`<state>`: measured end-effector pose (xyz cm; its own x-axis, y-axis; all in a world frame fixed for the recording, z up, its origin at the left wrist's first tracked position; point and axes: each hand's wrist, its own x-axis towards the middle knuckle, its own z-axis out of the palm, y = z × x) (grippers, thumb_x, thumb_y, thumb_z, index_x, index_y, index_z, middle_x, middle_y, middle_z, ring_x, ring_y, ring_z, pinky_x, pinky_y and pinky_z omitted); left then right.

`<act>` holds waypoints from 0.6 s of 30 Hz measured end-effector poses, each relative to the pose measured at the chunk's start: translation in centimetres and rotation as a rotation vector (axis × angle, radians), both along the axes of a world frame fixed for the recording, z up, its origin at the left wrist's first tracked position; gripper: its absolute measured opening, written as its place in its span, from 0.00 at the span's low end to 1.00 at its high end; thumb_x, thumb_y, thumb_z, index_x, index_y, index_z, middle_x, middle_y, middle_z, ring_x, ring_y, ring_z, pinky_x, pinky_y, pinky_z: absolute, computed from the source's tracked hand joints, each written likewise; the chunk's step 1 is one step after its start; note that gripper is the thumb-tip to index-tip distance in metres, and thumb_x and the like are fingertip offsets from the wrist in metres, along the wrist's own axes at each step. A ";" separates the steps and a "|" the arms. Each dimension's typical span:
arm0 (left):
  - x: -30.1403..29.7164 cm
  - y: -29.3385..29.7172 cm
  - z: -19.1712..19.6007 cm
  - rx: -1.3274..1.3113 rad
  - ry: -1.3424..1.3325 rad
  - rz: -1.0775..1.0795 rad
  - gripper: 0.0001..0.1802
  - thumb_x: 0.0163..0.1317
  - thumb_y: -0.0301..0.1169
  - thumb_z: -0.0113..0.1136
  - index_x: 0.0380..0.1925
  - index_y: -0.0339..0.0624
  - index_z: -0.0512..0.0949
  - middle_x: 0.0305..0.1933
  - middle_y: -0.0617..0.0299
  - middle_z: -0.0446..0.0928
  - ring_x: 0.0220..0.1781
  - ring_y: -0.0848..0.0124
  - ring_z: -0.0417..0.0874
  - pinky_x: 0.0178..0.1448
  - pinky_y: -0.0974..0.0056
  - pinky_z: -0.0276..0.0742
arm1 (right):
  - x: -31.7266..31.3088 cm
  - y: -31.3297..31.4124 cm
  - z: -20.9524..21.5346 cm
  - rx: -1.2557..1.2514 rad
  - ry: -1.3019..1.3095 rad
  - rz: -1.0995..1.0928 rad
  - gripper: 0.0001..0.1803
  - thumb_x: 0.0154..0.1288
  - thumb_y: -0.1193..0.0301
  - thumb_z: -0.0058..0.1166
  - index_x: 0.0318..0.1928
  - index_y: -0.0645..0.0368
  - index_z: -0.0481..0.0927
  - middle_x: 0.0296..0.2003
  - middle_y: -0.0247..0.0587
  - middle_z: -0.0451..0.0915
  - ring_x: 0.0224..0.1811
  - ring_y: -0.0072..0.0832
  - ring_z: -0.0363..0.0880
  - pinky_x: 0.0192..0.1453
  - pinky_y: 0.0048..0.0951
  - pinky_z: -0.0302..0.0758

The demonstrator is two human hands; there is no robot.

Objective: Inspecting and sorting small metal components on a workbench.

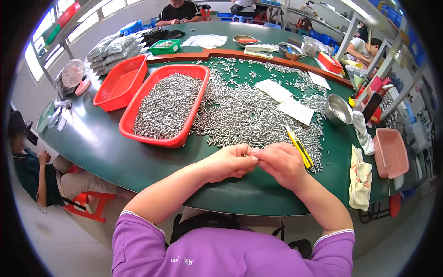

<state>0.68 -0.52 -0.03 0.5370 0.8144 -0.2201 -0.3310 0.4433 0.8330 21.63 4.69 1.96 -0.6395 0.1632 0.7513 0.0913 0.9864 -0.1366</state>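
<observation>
My left hand [230,163] and my right hand [282,164] meet over the near edge of a green table, fingertips touching. Curled fingers on the left close around what looks like a small metal piece, with only a glint showing. The right thumb and forefinger pinch together against the left fingertips; whatever lies between them is hidden. Just beyond both hands spreads a wide heap of small silvery, bullet-shaped metal pieces [249,121]. Beside my right hand a yellow utility knife [300,147] lies on the edge of the heap.
A red basket [124,130] full of the same pieces stands left of the heap, by another red basket [107,102]. White cards [296,111] lie on the heap. Rightward are a steel bowl [339,110], cloths [360,179] and a pink basin [391,152]. A wooden strip [184,56] borders the far side.
</observation>
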 end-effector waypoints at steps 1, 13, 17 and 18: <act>0.0 0.2 0.0 0.006 0.015 -0.017 0.09 0.72 0.35 0.58 0.42 0.44 0.71 0.31 0.70 0.71 0.27 0.83 0.65 0.29 0.76 0.59 | 0.1 0.1 0.0 -0.027 0.012 0.025 0.25 0.54 0.77 0.65 0.56 0.54 0.80 0.34 0.31 0.83 0.35 0.32 0.82 0.42 0.32 0.79; 0.9 0.7 0.5 -0.093 -0.134 0.102 0.09 0.76 0.36 0.50 0.39 0.43 0.72 0.32 0.69 0.72 0.23 0.83 0.62 0.27 0.76 0.61 | 0.2 0.1 -0.2 -0.244 0.169 -0.109 0.09 0.56 0.75 0.68 0.39 0.58 0.85 0.35 0.39 0.83 0.36 0.35 0.84 0.39 0.32 0.81; 1.4 0.7 1.1 -0.109 -0.167 0.122 0.11 0.77 0.37 0.49 0.36 0.43 0.72 0.29 0.70 0.70 0.23 0.83 0.61 0.25 0.77 0.59 | 0.3 0.2 0.0 -0.179 0.178 -0.162 0.09 0.56 0.74 0.68 0.39 0.57 0.86 0.35 0.38 0.84 0.34 0.33 0.84 0.37 0.31 0.81; 1.2 0.8 0.8 -0.105 -0.217 0.078 0.12 0.77 0.37 0.48 0.35 0.43 0.72 0.28 0.71 0.68 0.22 0.83 0.61 0.25 0.77 0.59 | 0.4 0.2 -0.1 -0.169 0.185 -0.160 0.09 0.56 0.73 0.67 0.39 0.56 0.86 0.35 0.37 0.83 0.34 0.33 0.84 0.36 0.31 0.80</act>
<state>1.85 0.25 0.73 0.5169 0.8342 -0.1920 -0.5339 0.4895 0.6894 22.01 4.90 1.88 -0.4501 0.3840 0.8062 0.2021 0.9232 -0.3270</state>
